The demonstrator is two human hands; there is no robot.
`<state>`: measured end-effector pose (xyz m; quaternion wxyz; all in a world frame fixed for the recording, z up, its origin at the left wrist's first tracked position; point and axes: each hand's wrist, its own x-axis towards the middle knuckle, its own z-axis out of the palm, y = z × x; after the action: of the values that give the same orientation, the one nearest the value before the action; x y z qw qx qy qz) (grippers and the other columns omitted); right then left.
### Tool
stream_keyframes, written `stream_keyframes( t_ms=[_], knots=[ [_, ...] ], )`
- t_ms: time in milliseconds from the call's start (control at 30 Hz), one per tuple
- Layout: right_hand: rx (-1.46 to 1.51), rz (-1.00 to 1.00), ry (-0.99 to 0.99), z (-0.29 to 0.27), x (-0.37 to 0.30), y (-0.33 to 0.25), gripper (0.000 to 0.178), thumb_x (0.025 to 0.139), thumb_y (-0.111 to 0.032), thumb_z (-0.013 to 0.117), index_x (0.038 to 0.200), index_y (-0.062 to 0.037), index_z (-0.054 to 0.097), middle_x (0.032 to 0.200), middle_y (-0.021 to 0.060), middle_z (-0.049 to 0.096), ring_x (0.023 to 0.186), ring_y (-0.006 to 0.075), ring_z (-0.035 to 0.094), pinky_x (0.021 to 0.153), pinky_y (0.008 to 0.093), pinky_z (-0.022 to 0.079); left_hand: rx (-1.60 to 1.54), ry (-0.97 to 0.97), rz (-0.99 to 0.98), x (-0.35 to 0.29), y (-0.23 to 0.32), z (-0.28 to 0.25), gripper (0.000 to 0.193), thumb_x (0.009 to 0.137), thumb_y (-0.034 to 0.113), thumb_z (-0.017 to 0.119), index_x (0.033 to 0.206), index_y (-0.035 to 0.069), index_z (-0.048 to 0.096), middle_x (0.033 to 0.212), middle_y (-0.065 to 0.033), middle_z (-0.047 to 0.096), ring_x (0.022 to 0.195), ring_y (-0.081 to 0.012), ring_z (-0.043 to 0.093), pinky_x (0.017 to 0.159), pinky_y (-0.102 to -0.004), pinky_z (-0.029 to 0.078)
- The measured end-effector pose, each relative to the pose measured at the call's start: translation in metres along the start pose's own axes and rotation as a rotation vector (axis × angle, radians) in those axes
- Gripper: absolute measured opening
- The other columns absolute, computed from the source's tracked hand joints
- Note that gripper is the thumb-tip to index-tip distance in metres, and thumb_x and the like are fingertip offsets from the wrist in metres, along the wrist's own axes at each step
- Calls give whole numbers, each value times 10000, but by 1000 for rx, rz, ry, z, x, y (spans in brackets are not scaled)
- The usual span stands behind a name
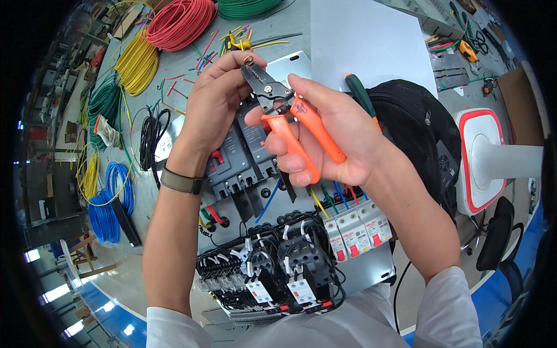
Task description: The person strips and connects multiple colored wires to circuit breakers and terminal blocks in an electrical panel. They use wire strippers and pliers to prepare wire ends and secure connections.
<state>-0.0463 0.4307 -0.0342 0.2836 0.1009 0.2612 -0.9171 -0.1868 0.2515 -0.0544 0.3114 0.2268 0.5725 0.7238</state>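
My right hand [348, 119] is wrapped around the orange handles of a wire stripper [268, 89], its dark jaws pointing up and to the left. The handles stand slightly apart. My left hand [212, 101] is closed beside the jaw tip, thumb and fingers bent together. A tiny copper-coloured loop shows at that tip; what the left fingers pinch is mostly hidden. Beneath both hands lies a metal panel with a large grey circuit breaker [227, 164], black contactors [307, 261] and a row of small white breakers [355, 232].
Red [180, 24], yellow [137, 62] and blue [106, 216] wire coils lie at the left. Wire scraps scatter beyond my hands. A green-handled screwdriver [361, 93] rests by a black backpack [415, 122]. At the right stands a white, red-rimmed stand [481, 151].
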Motion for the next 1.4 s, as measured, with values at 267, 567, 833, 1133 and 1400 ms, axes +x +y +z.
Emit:
stream_keyframes(
  t_ms=[267,567,833,1133,1400],
  knots=[
    [13,-19,-12,2,2,4,680,1116,-588,318,1324,-6,601,845,79,667,608,178,562,516,341,440,-31,33,-11,-1,2,4,228,1036,62,499,1187,10,661,1104,-38,675,1002,-122,669,935,-283,546],
    [99,0,-116,-6,4,4,669,1137,-542,259,1230,4,634,833,120,657,666,237,607,623,420,539,-41,48,-21,-2,4,6,237,1021,37,489,1176,-1,665,1085,-30,684,966,-114,663,903,-273,548],
    [48,-1,-61,2,3,2,672,1137,-540,241,1239,-1,630,847,119,664,670,234,613,636,425,552,-31,46,-1,-2,4,7,229,1024,45,482,1160,-3,660,1062,-27,675,958,-116,656,906,-273,540],
    [81,3,-105,1,4,1,661,1138,-535,243,1226,1,619,834,110,642,661,227,581,620,413,527,-53,6,6,-2,6,6,235,1025,53,469,1151,-9,658,1069,-36,677,960,-115,652,916,-279,539],
    [39,25,-24,9,0,-2,674,1118,-595,311,1307,-17,602,839,49,618,609,149,538,516,306,435,-63,-5,8,-1,4,3,245,1017,43,461,1151,-10,659,1094,-44,683,976,-120,659,935,-288,542]
  ],
)
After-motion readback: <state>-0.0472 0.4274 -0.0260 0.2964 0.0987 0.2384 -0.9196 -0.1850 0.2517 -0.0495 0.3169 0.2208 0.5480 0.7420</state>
